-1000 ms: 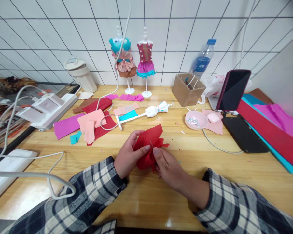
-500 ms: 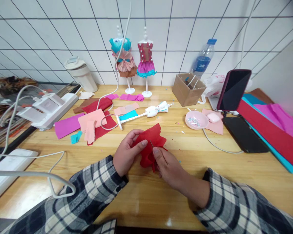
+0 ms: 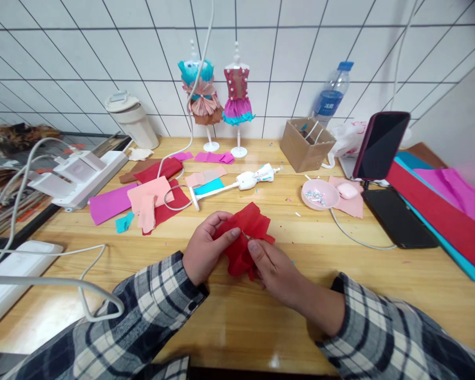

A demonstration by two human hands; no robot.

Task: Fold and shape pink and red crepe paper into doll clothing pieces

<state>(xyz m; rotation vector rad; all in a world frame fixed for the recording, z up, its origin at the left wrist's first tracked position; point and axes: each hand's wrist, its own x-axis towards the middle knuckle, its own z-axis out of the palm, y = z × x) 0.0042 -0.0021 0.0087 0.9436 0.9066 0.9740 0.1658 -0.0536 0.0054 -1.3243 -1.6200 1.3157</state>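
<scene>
A piece of red crepe paper [image 3: 250,219] with ragged edges is held between my two hands above the table. My left hand [image 3: 208,244] pinches its left side, thumb on top and fingers behind. My right hand [image 3: 275,266] is closed at its lower right, thumb and forefinger pressed together. A thin, light sliver shows between the two thumbs; I cannot make out what it is. Behind the paper, a small white dress-form mannequin [image 3: 255,178] lies on its side, its stand pointing left.
Two dressed mannequins [image 3: 237,97] stand by the tiled wall. Coloured paper scraps [image 3: 113,203] lie left. A pink bowl of beads [image 3: 320,194], a cardboard box [image 3: 306,145] and a phone [image 3: 398,218] are right. White cables and a power strip [image 3: 87,177] occupy the left side.
The red paper has shifted and folded slightly between my hands, its right edge now spreading further right. Both hands keep nearly the same place and grip.
</scene>
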